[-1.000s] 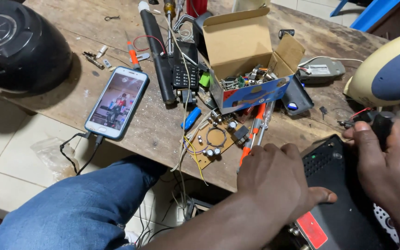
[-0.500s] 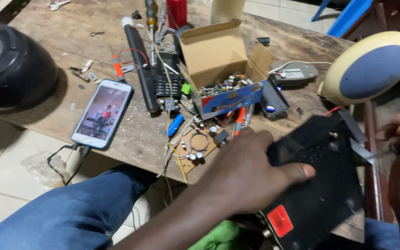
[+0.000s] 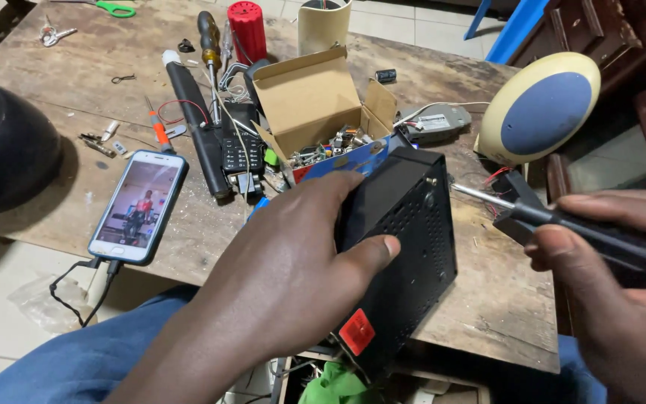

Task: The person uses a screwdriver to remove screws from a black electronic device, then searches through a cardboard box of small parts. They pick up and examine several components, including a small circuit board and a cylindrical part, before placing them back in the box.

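Gripping a black vented box [image 3: 413,247] from its near side, the left hand [image 3: 293,262] holds it tilted on the wooden table [image 3: 61,97]. Just right of it, the right hand [image 3: 614,299] clasps a black-handled screwdriver [image 3: 562,224], tip beside the box's top corner.

L hand [image 3: 285,254] grips vented black metal box [image 3: 405,247] w/ red sticker, tilted at wooden desk's [image 3: 61,82] near edge. R hand [image 3: 614,299] holds black-handled screwdriver [image 3: 555,221], tip just beside box's top. Open cardboard box [image 3: 315,97] of parts behind; smartphone [image 3: 138,207] near left front edge.
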